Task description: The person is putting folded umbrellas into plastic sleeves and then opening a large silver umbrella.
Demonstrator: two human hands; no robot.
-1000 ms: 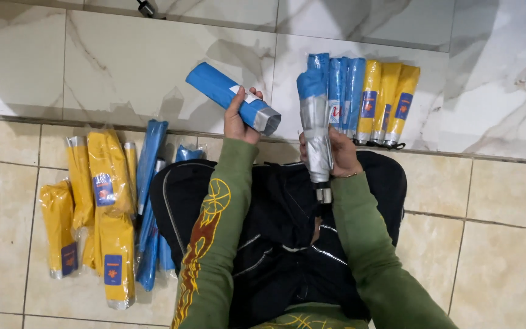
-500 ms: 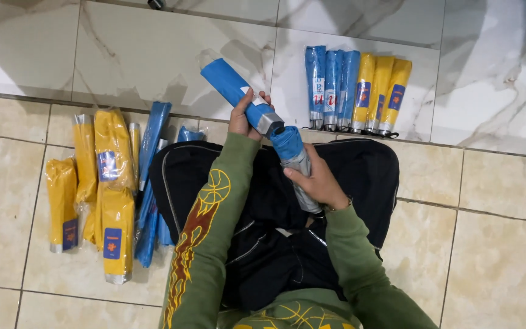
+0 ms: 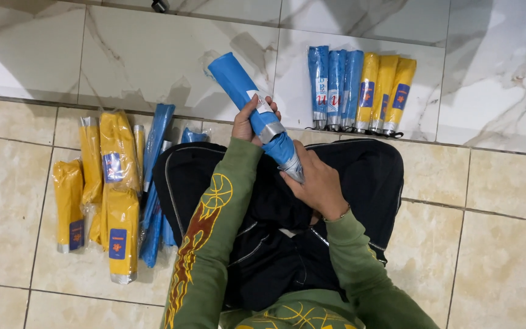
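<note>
My left hand [image 3: 249, 123] grips a blue folded umbrella's sleeve [image 3: 238, 82] near its open end, tilted up to the left. My right hand [image 3: 316, 183] holds the lower end of a blue folded umbrella [image 3: 285, 150], whose top goes into that sleeve. Both hands are above a black bag [image 3: 360, 183] lying on the tiled floor in front of me. Green sleeves with an orange flame print cover both my arms.
A row of wrapped umbrellas leans on the marble wall: three blue [image 3: 334, 85], three yellow [image 3: 385, 91]. On the left floor lies a pile of yellow umbrellas [image 3: 114, 189] and blue ones [image 3: 155, 146]. Beige floor tiles [image 3: 494, 244] spread to the right.
My right hand brought the blue umbrella from upright near the wall row over to the sleeve and pushed its top in. The left hand kept the sleeve, tilting it slightly.
</note>
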